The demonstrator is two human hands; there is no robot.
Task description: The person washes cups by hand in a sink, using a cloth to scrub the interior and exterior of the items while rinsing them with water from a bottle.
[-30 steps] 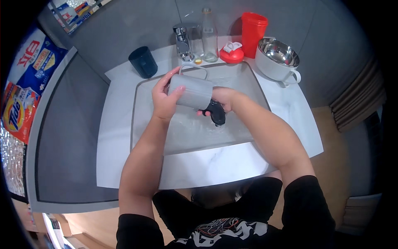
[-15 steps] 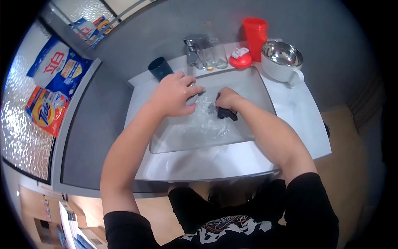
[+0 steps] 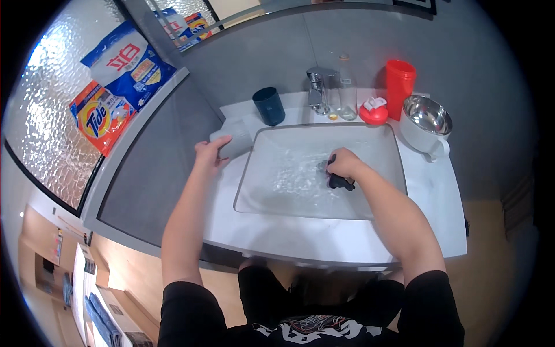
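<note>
Over the counter to the left of the sink, my left hand (image 3: pixel 211 152) is closed round a pale grey ribbed cup (image 3: pixel 237 139), which lies tilted beside the basin's far left edge. My right hand (image 3: pixel 347 163) pinches a crumpled dark cloth (image 3: pixel 340 183) inside the sink (image 3: pixel 376 199). Rippling water (image 3: pixel 295 176) covers the sink's bottom. The exact kind of the dark cloth does not show, since my fingers hide part of it.
Behind the sink stand a dark blue cup (image 3: pixel 269 106), a chrome faucet (image 3: pixel 317 92), a clear glass bottle (image 3: pixel 347 98), a red lid (image 3: pixel 374 111) and a red shaker cup (image 3: pixel 399 87). A white steel-lined mug (image 3: pixel 426 128) stands right. Detergent bags (image 3: pixel 130 66) lean on the left ledge.
My left hand has carried the grey cup from above the sink to the counter on the left. The right hand still holds the dark cloth in the sink. The whole view has shifted.
</note>
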